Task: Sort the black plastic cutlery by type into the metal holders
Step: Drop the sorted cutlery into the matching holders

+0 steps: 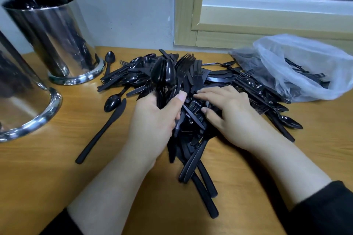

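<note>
While the left hand [152,118] is curled around a mixed bundle [172,76] of spoons, forks and knives that stands upright above the pile [219,82], the right hand [227,112] lies over the heap with its fingers nearly straight and spread, touching the pieces below but, as far as I can see, gripping none of them. The pile of black cutlery covers the middle of the desk [57,158], and more pieces remain inside the clear plastic bag [305,66] at the right. Two metal holders stand at the left: the far holder [55,44] already has spoons in it, and the near holder [21,97] is cut by the edge of the view, so I cannot tell its content. A single knife [103,129] and a loose spoon [112,101] lie apart from the heap, near the holders. I judge that the step now is to draw one type out of the bundle. To do this well, the left hand should hold the handles loosely enough that the right hand can pinch only the spoon bowls at the top and pull them straight up, because fork tines easily catch between other handles. It is better to take few pieces each time and to check the heads, since all pieces are the same black and the handles look alike. The spoons should then go handle-down into the far holder, which is well apart from the hands.
</note>
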### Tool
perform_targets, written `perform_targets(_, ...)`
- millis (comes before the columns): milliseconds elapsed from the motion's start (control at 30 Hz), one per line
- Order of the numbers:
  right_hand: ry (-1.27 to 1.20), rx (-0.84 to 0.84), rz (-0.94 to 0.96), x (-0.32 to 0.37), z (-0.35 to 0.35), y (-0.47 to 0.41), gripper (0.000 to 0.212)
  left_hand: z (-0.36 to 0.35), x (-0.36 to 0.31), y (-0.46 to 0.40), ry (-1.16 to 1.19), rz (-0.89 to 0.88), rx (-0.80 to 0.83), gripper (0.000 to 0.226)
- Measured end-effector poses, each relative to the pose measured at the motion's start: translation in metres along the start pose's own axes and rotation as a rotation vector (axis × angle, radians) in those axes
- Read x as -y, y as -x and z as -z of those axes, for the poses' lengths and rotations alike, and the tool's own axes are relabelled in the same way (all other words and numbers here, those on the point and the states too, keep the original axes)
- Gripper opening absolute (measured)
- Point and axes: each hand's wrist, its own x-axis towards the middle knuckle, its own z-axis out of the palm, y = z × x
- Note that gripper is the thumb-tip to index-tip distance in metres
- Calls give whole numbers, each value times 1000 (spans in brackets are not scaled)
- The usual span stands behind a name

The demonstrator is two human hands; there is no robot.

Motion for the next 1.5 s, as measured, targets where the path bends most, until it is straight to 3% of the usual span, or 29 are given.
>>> perform_targets(267,-82,51,-13,-1,0,-1,36,2,0,0,-20,-33,5,33)
perform_targets(467,-191,-63,37,-7,-3,-1,12,2,-4,2,10,-28,4,34)
perform_targets(533,-235,-186,66,-5,0,-2,8,3,-4,2,8,-43,6,39)
perform_targets(667,-408,-596,104,11,14,6,2,3,-4,2,20,-70,6,35)
perform_targets(833,-823,-912,-114,34,28,15,18,-1,-9,5,1,-112,8,21)
perform_targets(1033,-1294,-722,-293,46,27,13,23,1,-10,14,-235,-211,7,15)
perform_targets(1133,-1393,-646,-319,49,20,11,20,-2,-10,15,-270,-199,43,10)
perform_targets(1300,-1284,-501,-266,46,15,11,21,-3,-5,14,-304,-167,70,36)
perform_targets(1433,-521,-389,-198,10,18,13,11,4,-6,6,-135,-81,44,19)
perform_targets(1500,-343,-267,-152,-3,22,14,12,6,-7,5,-51,-51,56,13)
